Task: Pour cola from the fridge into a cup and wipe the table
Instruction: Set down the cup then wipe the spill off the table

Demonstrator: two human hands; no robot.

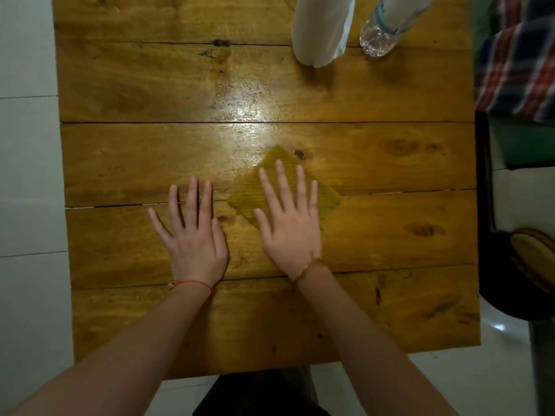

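On wooden table, right hand spread flat, pressing yellow cloth; left hand flat beside it, fingers splayed, grasping nothing.

Plank wooden table, glare patch at centre; pale tiled floor; plaid cloth at right.

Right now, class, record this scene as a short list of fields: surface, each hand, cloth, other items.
surface: wooden plank table, shiny patch near the middle
left hand: flat on bare wood, fingers spread
right hand: flat on the cloth
cloth: yellow-green square, lying flat, set cornerwise
other items: white cup and clear plastic bottle at the far edge
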